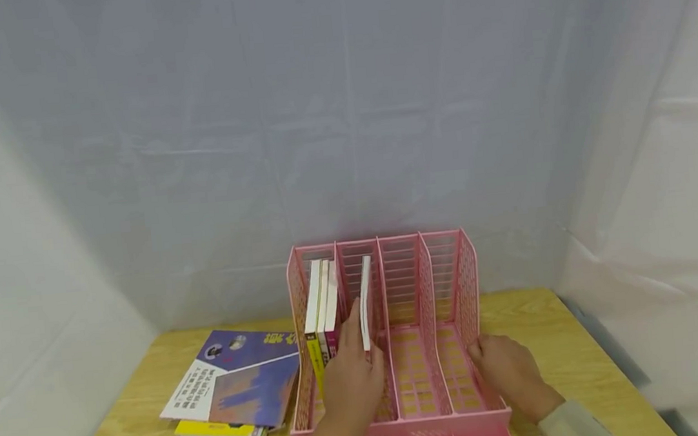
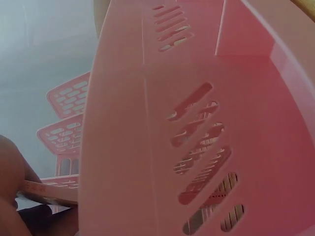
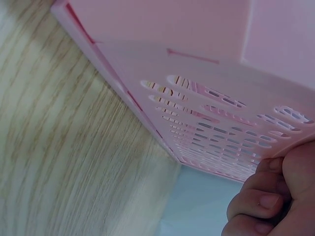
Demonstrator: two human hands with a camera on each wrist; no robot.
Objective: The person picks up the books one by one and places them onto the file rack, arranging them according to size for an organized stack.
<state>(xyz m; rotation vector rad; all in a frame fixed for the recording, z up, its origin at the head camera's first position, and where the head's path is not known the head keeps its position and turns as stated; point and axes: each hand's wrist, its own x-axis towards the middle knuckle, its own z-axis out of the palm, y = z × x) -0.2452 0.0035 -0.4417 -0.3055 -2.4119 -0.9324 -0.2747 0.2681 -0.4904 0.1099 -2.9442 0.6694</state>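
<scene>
A pink file organizer (image 1: 429, 427) with upright dividers stands on the table. My left hand (image 1: 353, 387) grips a thin white-edged book (image 1: 366, 303), which stands upright in the second compartment from the left. In the left wrist view, part of that hand (image 2: 10, 182) and the book's edge (image 2: 51, 191) show behind the organizer's pink front. My right hand (image 1: 513, 370) holds the organizer's right side wall near its front edge, fingers curled against the outside in the right wrist view. Several books (image 1: 322, 303) stand in the leftmost compartment, partly hidden behind the left hand.
Left of the organizer, a purple and blue book (image 1: 254, 379) lies on a yellow-covered book (image 1: 214, 427) and others, close to its side wall. The wooden table (image 1: 559, 345) extends to the right. Pale sheeting (image 1: 339, 108) hangs behind and at both sides.
</scene>
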